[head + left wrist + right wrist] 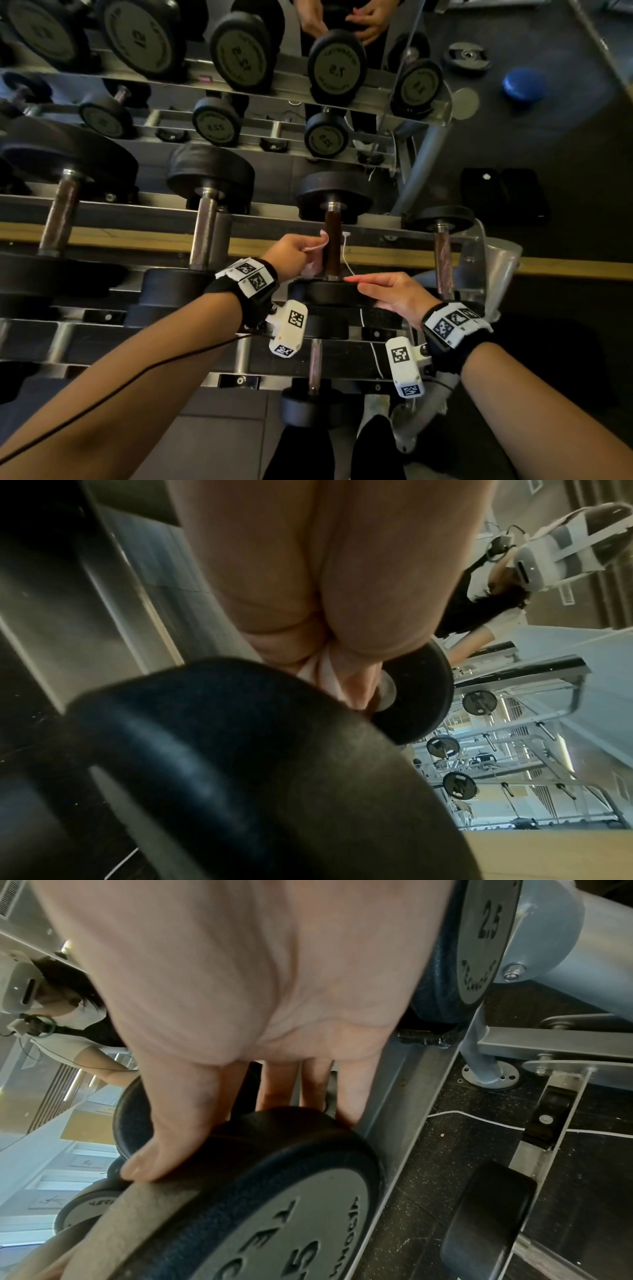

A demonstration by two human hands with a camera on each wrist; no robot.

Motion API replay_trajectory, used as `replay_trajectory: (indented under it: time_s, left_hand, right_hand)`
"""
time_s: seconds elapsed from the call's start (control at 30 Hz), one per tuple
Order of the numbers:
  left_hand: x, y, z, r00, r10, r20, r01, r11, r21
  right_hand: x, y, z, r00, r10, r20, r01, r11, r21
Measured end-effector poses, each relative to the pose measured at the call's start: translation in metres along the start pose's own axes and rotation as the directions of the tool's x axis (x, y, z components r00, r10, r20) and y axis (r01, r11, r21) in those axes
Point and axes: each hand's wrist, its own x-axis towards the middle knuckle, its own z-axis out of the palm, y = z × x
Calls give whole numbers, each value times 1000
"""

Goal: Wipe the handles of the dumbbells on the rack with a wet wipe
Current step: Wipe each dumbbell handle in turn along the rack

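— Where was the wipe?
— Pinched in the left hand (291, 250), the wet wipe (317, 255) lay against the dark handle (332, 246) of a dumbbell (334, 198) near the rack's (102, 236) right end.
— And the other hand?
— The right hand (394, 294) rested, fingers straight, on that dumbbell's near weight (325, 293).

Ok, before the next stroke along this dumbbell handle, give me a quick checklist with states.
1. Wet wipe held in left hand: ok.
2. Wipe touching the dark handle: ok.
3. Right hand steadying the near weight head, thumb on top: ok.
4. Handle's upper part free of fingers: ok.
5. Wipe still damp: cannot tell.
6. Back of handle covered: cannot tell.
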Motion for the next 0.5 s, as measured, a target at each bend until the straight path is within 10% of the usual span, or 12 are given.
replay_trajectory:
  time_s: [0.33,0.5]
  left_hand:
    - [-23,13,-8,981,-112,156,32,896,442]
    - [-44,26,1,999,-22,37,17,992,124]
  right_hand:
    - [-5,-2,6,1000,-14,-17,14,1000,-26]
    - [-9,-10,7,998,-37,-41,28,977,-212]
